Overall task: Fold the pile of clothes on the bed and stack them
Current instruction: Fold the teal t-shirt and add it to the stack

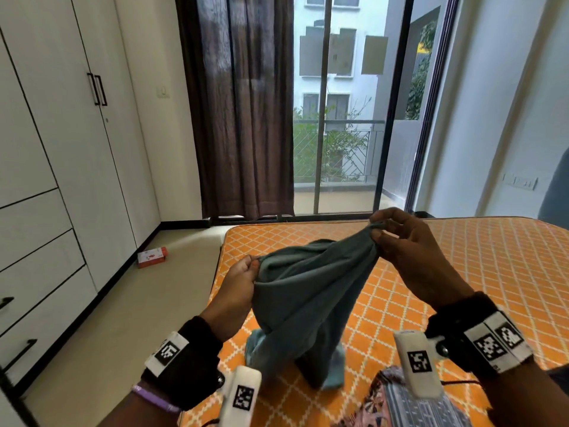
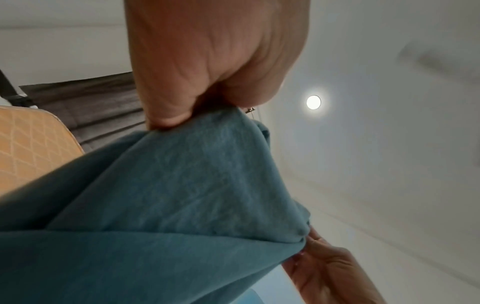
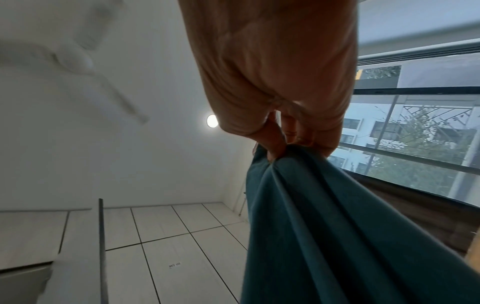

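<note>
Holding a teal garment (image 1: pixel 303 291) up above the orange quilted bed (image 1: pixel 480 272), one corner pinched in each hand. Left hand (image 1: pixel 238 283) pinching the nearer, lower corner between thumb and fingers; the same pinch seen close in the left wrist view, thumb (image 2: pixel 168 111) pressed onto the cloth (image 2: pixel 161 195). Right hand (image 1: pixel 406 251) gripping the farther, higher corner, fabric bunched between thumb and forefinger, other fingers loosely curled; bunched cloth (image 3: pixel 337 226) visible under the fingertips (image 3: pixel 275 148) in the right wrist view. Hanging in folds between the hands, lower end touching the bed near its left edge. Lying on the near part of the bed, a patterned cloth (image 1: pixel 409 408). Resting on the floor to the left, a small red and white box (image 1: pixel 153 257), near the white wardrobe (image 1: pixel 61 149).
</note>
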`<move>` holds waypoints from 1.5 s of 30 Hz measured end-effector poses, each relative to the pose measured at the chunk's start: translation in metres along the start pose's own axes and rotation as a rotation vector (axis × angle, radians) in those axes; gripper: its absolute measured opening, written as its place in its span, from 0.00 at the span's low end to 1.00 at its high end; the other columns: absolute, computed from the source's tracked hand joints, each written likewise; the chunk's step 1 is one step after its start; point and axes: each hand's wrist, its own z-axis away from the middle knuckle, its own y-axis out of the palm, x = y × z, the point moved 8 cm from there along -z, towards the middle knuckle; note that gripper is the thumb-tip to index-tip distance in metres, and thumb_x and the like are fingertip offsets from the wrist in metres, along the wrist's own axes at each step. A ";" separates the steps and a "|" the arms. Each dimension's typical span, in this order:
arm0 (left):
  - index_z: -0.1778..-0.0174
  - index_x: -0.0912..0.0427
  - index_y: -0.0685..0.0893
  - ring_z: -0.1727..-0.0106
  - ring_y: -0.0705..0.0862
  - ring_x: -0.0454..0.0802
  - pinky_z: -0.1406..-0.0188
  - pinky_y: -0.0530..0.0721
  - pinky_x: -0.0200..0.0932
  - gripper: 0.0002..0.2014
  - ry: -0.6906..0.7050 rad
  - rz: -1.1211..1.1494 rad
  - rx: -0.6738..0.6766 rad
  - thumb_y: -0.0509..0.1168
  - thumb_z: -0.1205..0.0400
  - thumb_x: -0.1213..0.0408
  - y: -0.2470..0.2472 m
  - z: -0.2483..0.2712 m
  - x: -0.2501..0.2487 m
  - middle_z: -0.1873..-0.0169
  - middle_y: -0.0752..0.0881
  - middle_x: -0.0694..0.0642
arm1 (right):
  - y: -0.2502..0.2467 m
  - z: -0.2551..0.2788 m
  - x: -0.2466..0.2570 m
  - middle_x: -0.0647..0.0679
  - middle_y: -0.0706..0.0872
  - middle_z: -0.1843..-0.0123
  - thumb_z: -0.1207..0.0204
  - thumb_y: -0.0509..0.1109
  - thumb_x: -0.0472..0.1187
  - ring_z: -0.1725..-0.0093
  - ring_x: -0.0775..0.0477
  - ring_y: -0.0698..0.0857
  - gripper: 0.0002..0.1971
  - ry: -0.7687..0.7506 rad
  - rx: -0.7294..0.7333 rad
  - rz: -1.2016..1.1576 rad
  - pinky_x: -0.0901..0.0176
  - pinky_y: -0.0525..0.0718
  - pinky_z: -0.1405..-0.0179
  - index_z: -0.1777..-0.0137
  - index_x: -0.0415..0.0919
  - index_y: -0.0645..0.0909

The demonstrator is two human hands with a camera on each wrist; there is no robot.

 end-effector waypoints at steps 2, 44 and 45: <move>0.37 0.69 0.82 0.48 0.91 0.52 0.48 0.88 0.46 0.21 -0.058 0.073 0.046 0.53 0.09 0.54 0.010 0.007 -0.004 0.46 0.91 0.64 | -0.002 0.001 -0.013 0.42 0.85 0.53 0.19 0.64 0.20 0.51 0.41 0.80 0.14 0.037 -0.011 0.022 0.54 0.80 0.59 0.51 0.39 0.82; 0.31 0.71 0.76 0.32 0.82 0.67 0.30 0.81 0.57 0.16 0.137 -0.353 0.660 0.64 0.12 0.66 0.085 0.033 -0.003 0.36 0.84 0.70 | 0.061 0.038 0.012 0.36 0.81 0.51 0.19 0.63 0.19 0.52 0.43 0.81 0.12 0.006 0.434 -0.057 0.51 0.80 0.51 0.47 0.36 0.77; 0.31 0.70 0.77 0.34 0.84 0.64 0.32 0.82 0.55 0.16 0.138 -0.334 0.652 0.63 0.12 0.66 0.083 0.034 -0.005 0.37 0.84 0.71 | 0.060 0.037 0.012 0.37 0.81 0.51 0.19 0.64 0.19 0.52 0.43 0.81 0.12 0.007 0.422 -0.062 0.51 0.80 0.52 0.47 0.37 0.77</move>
